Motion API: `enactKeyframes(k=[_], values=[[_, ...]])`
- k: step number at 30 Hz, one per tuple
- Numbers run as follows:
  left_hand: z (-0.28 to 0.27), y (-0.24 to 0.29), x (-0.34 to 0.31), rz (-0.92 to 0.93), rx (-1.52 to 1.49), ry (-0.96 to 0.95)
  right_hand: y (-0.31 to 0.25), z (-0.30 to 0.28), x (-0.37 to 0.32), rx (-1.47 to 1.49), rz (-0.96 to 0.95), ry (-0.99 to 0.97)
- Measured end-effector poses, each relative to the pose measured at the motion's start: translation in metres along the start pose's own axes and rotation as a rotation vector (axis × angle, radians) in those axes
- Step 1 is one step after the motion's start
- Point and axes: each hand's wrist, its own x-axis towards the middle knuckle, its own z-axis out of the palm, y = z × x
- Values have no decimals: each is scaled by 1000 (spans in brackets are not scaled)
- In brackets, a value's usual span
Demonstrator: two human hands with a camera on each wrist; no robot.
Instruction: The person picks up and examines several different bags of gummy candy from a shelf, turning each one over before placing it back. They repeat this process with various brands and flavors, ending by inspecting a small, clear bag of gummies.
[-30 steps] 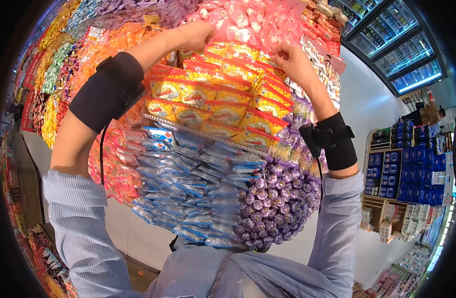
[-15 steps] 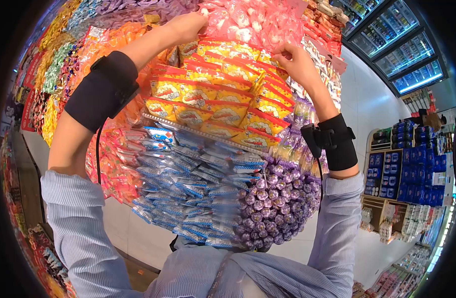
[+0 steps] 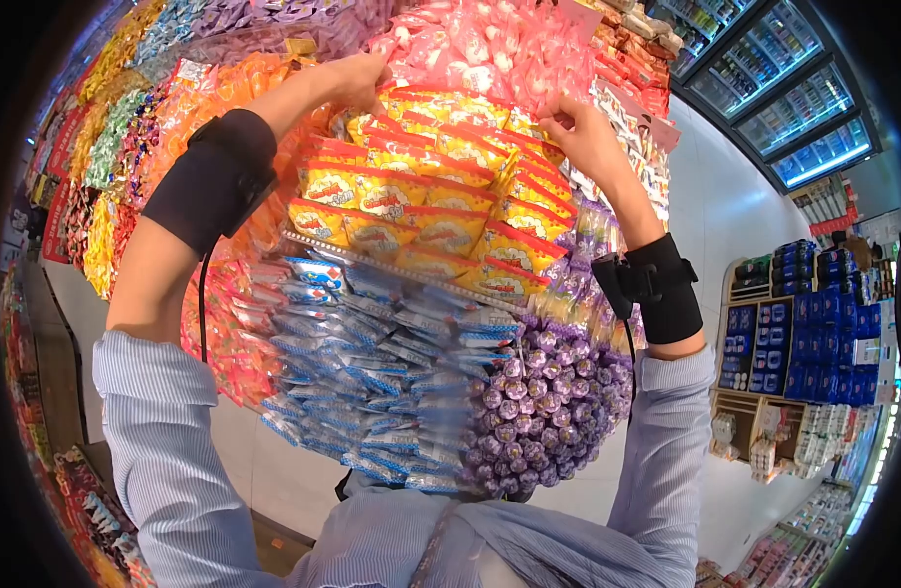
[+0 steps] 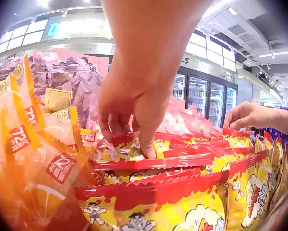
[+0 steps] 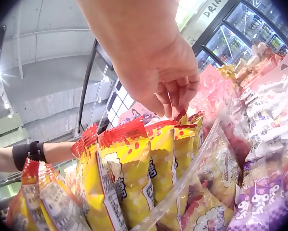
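Dozens of yellow packets (image 3: 426, 191), red-topped and cartoon-printed, crowd the rack's (image 3: 372, 257) upper tier. The left hand (image 3: 357, 78) and right hand (image 3: 580, 132) each pinch one packet top, at opposite ends of the back row.

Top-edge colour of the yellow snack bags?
Red, on the yellow snack bags; clearest in left wrist view.

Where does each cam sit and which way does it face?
Head: on the head, facing the yellow-red bags; shows both sleeves, forearms, left hand and right hand.
Left wrist: behind the left hand, facing the bags and drink coolers; right hand far right.
Right wrist: below the right hand, facing up to the ceiling; left forearm's black band at left.
Shared: both wrist views show the bag row and the opposite arm.
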Motion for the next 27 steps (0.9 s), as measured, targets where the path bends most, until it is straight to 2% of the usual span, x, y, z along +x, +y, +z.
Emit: enactKeyframes(k=[1,4,8,9,12,16,19,22,25,27], values=[[-2,2,-1,-64,6,-105,0,0,0,-1,-4,-3],[7,-6,-3,17,-2,6,-4,0,0,13,17,-20],[-7,-13,-5,-157,116,153,-8,-1,0,-54,68,-39],[-14,-9,-9,-87,243,244,-9,-1,0,-38,75,-40],[-39,16,-34,0,134,298,-9,0,0,-19,77,-44],[-32,1,-34,191,70,390,-4,3,0,-64,2,-10],[-42,2,-35,150,128,163,-7,-1,-3,-39,31,-12],[-30,3,-35,271,-23,201,-6,-2,-3,-23,49,-9],[-29,4,-28,371,-8,95,-7,-3,-4,2,58,-17],[-27,7,-30,439,-56,110,-9,-3,-4,-17,56,-25]])
